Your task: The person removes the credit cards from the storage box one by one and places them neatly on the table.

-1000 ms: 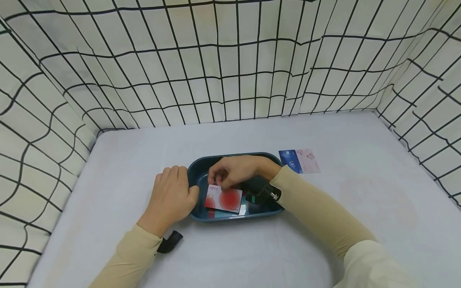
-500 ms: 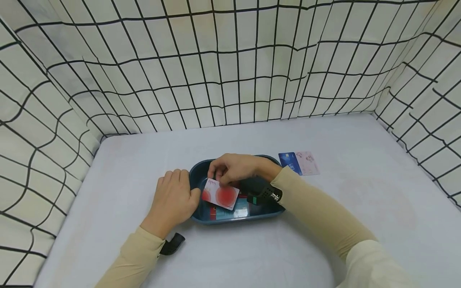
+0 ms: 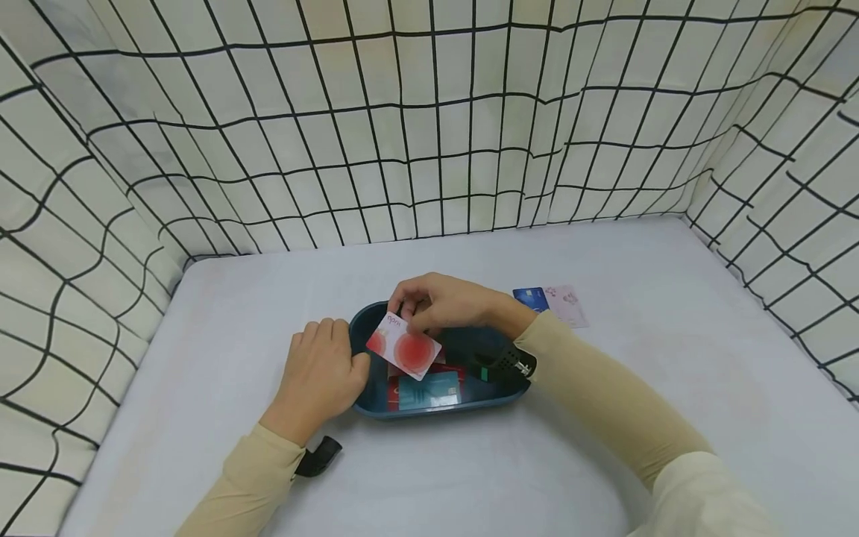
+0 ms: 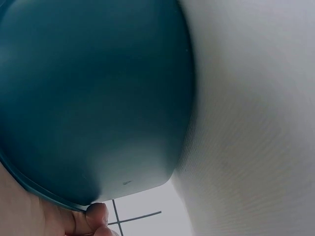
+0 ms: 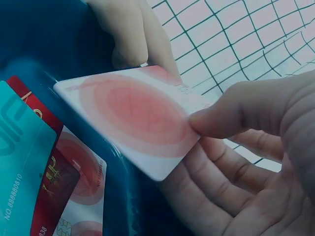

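Observation:
My right hand pinches a white card with red circles between thumb and fingers, holding it tilted above the left half of a dark teal tray. In the right wrist view the thumb presses on the card's face. The left hand grips the tray's left end, thumb and fingers at the rim. Inside the tray lie a turquoise card, dark red cards and another white card with red circles, overlapping. The right hand and its wrist camera hide part of the tray.
Behind the tray's right end, a blue card and a pale pink card lie side by side on the white table. Black netting over pale walls encloses the table at the back and sides.
The right hand has raised the white card up and slightly left, uncovering more of the turquoise and red cards below. The left hand stays at the tray's rim.

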`<action>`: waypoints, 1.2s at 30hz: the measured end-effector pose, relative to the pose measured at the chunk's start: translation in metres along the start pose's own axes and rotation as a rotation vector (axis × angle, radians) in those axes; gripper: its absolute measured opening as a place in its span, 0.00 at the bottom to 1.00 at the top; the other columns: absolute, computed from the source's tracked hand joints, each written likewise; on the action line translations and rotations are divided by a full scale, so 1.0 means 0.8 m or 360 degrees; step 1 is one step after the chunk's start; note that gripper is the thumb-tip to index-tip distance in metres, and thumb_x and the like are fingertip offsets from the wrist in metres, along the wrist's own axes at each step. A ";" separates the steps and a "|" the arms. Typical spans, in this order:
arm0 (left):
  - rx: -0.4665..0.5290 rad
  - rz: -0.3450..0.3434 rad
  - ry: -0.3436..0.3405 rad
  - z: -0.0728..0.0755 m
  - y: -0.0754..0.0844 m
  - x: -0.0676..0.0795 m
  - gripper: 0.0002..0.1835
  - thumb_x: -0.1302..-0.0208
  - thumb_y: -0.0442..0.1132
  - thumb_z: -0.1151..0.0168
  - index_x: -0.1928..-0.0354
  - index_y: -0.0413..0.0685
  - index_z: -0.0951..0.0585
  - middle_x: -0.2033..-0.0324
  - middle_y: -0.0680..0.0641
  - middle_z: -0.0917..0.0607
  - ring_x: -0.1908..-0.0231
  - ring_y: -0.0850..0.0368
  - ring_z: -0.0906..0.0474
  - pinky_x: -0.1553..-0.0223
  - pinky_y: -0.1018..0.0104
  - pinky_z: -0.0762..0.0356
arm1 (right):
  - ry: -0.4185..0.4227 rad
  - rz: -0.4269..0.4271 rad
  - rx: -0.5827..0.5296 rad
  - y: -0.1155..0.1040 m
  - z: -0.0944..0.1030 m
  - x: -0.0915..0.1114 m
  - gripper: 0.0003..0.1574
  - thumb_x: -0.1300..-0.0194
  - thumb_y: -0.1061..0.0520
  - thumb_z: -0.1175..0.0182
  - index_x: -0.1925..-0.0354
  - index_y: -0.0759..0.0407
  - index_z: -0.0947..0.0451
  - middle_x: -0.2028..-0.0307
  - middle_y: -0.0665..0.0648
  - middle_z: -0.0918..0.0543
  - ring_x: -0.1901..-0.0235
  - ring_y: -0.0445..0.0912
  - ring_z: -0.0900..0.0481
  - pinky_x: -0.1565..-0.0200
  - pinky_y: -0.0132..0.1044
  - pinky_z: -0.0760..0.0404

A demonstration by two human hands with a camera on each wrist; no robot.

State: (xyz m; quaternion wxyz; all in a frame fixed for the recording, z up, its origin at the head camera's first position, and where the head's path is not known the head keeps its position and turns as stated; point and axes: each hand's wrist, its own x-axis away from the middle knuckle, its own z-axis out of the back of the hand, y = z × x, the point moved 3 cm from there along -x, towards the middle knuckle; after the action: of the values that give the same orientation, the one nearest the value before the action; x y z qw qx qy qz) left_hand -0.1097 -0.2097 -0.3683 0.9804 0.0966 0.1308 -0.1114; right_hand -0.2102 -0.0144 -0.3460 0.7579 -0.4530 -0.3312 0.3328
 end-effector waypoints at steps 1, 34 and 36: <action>-0.0001 0.0003 -0.0005 0.000 0.000 0.000 0.11 0.40 0.41 0.47 0.68 0.37 0.28 0.73 0.41 0.27 0.68 0.45 0.32 0.64 0.53 0.36 | 0.0017 0.0013 -0.0008 0.000 0.000 0.001 0.21 0.38 0.64 0.41 0.45 0.57 0.22 0.60 0.56 0.21 0.65 0.46 0.22 0.64 0.35 0.16; 0.0024 0.0044 -0.0063 -0.003 -0.001 -0.001 0.13 0.38 0.42 0.48 0.66 0.36 0.27 0.72 0.41 0.26 0.67 0.45 0.33 0.63 0.54 0.37 | 0.0538 0.0083 -0.0282 0.002 0.008 0.061 0.21 0.36 0.61 0.38 0.45 0.53 0.22 0.55 0.59 0.21 0.54 0.52 0.15 0.58 0.44 0.11; 0.0024 0.0047 -0.0071 -0.003 -0.001 -0.001 0.13 0.38 0.42 0.48 0.65 0.36 0.27 0.72 0.41 0.26 0.67 0.45 0.33 0.63 0.54 0.37 | 0.0555 0.0101 -0.0281 0.003 0.009 0.066 0.21 0.36 0.61 0.38 0.44 0.54 0.23 0.56 0.59 0.21 0.55 0.52 0.15 0.59 0.43 0.11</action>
State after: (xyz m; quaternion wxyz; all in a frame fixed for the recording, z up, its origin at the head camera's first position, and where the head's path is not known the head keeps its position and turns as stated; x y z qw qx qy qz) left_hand -0.1111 -0.2095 -0.3708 0.9839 0.1033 0.1065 -0.0999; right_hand -0.1869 0.0327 -0.3351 0.7503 -0.5786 -0.2085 0.2426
